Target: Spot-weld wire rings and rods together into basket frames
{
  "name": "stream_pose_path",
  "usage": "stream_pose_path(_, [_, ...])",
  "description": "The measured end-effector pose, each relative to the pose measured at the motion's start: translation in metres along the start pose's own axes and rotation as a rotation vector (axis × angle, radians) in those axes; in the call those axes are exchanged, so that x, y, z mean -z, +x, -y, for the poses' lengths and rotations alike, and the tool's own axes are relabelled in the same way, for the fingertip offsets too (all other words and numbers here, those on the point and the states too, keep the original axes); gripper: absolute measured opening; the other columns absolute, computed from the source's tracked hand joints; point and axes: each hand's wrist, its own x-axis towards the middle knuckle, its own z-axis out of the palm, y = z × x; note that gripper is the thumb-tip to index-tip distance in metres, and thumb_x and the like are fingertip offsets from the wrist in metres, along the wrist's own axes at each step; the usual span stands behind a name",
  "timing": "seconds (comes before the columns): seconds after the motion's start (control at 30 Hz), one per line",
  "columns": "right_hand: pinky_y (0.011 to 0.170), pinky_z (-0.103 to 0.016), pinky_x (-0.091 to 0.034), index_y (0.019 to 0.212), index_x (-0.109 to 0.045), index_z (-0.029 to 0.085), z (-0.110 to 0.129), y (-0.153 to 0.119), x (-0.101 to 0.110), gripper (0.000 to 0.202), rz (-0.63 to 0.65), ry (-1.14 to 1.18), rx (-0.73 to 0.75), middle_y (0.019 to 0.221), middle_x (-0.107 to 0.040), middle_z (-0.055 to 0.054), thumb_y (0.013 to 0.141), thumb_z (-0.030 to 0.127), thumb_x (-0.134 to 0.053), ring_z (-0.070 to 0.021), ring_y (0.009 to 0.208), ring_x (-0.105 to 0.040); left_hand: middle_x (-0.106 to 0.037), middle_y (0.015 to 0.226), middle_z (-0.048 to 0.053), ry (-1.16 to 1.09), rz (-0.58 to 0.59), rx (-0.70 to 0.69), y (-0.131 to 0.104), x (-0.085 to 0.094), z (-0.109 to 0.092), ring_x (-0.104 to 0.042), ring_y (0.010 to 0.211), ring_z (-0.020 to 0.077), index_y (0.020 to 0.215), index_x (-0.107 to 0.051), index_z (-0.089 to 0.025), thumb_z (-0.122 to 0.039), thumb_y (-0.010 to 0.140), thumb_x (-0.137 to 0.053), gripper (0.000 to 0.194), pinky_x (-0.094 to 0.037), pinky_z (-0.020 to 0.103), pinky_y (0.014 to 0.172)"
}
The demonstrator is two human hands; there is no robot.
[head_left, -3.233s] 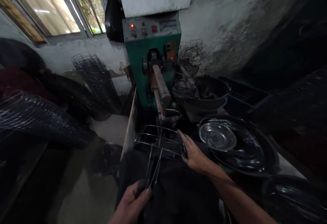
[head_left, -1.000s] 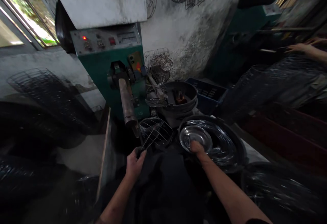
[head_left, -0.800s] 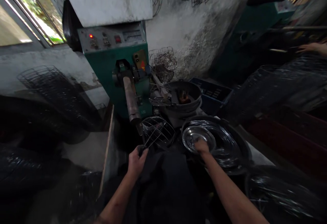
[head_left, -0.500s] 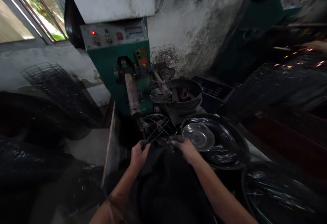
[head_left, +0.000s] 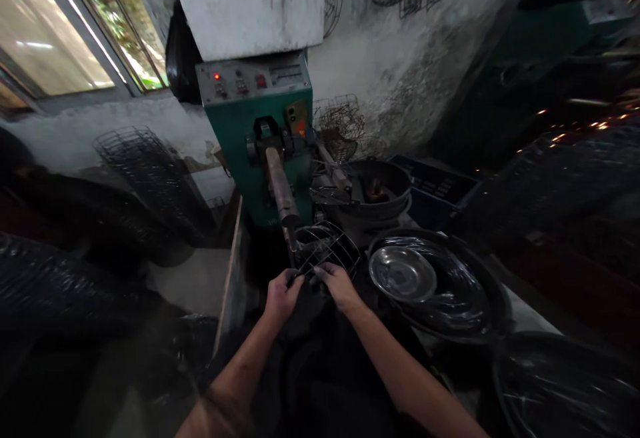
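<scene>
**Wire basket held at the welder's arm**

Wire basket (head_left: 325, 249) sits just under the tip of the horizontal arm (head_left: 280, 185) that juts from the green machine (head_left: 260, 138); both hands are on its near rim; the left hand (head_left: 281, 295) is closed around the wire handle at the basket's near left edge, and the right hand (head_left: 339, 285) pinches the rim just beside it, fingers curled over the wire; the light is dim there, so whether the basket actually touches the arm's tip cannot be told.

The step in hand looks like lining the basket up against the arm's tip, handle end foremost; the next move probably calls for a steady two-handed hold, with the joint kept exactly under the tip and the fingers kept off the contact point.

As for containers: the big dark basin (head_left: 480, 298) to the right of the hands holds a shiny steel dish (head_left: 403, 271) and, around it, what seem to be glinting wire pieces; the round tub (head_left: 385, 191) behind it holds a few small parts, one of them reddish, too dark to name; a blue crate (head_left: 440, 188) stands beside the tub, its contents hidden; stacked wire frames (head_left: 145, 165) lean by the wall to the left; orange sparks (head_left: 590, 125) fly at the far right edge.
</scene>
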Motion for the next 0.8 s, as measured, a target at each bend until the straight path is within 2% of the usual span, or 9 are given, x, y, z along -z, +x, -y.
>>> stream_pose_path(0.13, [0.035,-0.022,-0.032,0.065,-0.055,0.017,-0.002,0.002,-0.007,0.042,-0.019,0.08,-0.005,0.055,-0.064,-0.001,0.057,0.054,-0.072,-0.0077,0.035,-0.043,-0.068,0.075,0.003,-0.039,0.021,0.033,0.002,0.002,0.003,-0.061,0.071,0.0149,0.084,-0.066,-0.015,-0.035,0.083,-0.056,0.023,-0.049,0.024,0.067])
stream_pose_path(0.43, [0.034,-0.022,-0.035,0.064,-0.057,0.017,0.007,0.007,-0.014,0.034,0.015,0.14,-0.068,0.053,-0.063,-0.001,0.056,0.046,-0.073,-0.0079,0.034,-0.043,-0.069,0.078,0.004,-0.078,0.066,0.032,0.008,0.016,0.002,-0.062,0.074,0.0161,0.087,-0.068,-0.013,-0.034,0.082,-0.056,0.024,-0.049,0.025,0.069])
stream_pose_path(0.7, [0.032,-0.021,-0.032,0.06,-0.054,0.018,0.013,0.011,-0.018,0.034,0.076,0.153,-0.128,0.041,-0.05,0.005,0.055,0.047,-0.072,-0.0068,0.033,-0.038,-0.07,0.078,0.005,-0.129,0.096,0.055,0.017,0.022,0.006,-0.063,0.075,0.0178,0.086,-0.07,-0.012,-0.036,0.081,-0.058,0.027,-0.05,0.026,0.068])
stream_pose_path(0.8, [0.032,-0.02,-0.03,0.063,-0.054,0.018,0.011,0.016,-0.021,0.034,0.067,0.184,-0.136,0.043,-0.051,0.005,0.055,0.045,-0.072,-0.006,0.034,-0.036,-0.07,0.08,0.006,-0.146,0.1,0.052,0.02,0.025,0.008,-0.063,0.075,0.0176,0.086,-0.069,-0.011,-0.037,0.081,-0.058,0.029,-0.05,0.026,0.068])
